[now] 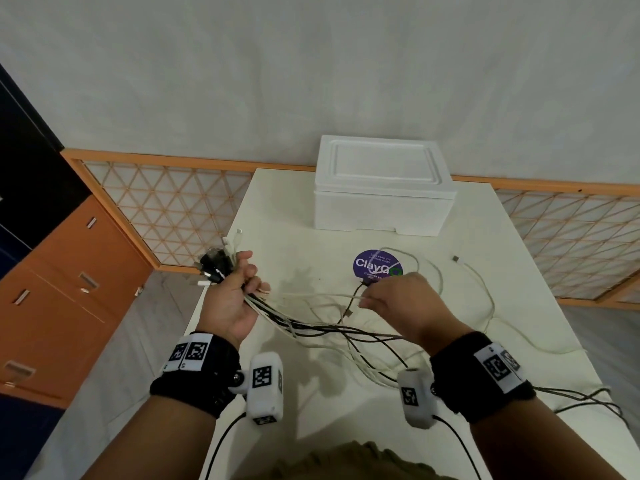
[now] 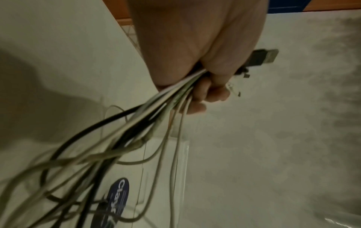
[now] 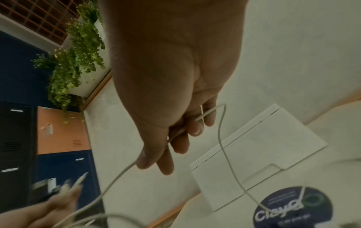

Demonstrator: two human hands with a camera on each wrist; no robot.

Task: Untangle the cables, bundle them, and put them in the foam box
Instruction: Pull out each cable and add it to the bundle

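Observation:
My left hand [image 1: 239,289] grips a bunch of black and white cables [image 1: 301,323] near their plug ends [image 1: 216,265], raised over the table's left edge. In the left wrist view the cables [image 2: 136,131] fan down out of the fist [image 2: 205,86]. My right hand [image 1: 391,296] pinches one white cable [image 1: 322,296] stretched between both hands. The right wrist view shows that cable [image 3: 195,120] running through the curled fingers [image 3: 175,146]. The white foam box [image 1: 381,188] stands shut with its lid on at the back of the table.
A round purple sticker [image 1: 377,268] lies on the white table [image 1: 277,216] before the box. Loose cable loops trail to the right [image 1: 485,306] and off the near right edge [image 1: 588,400]. Orange and blue cabinets [image 1: 69,271] stand at left; a lattice screen [image 1: 166,209] stands behind.

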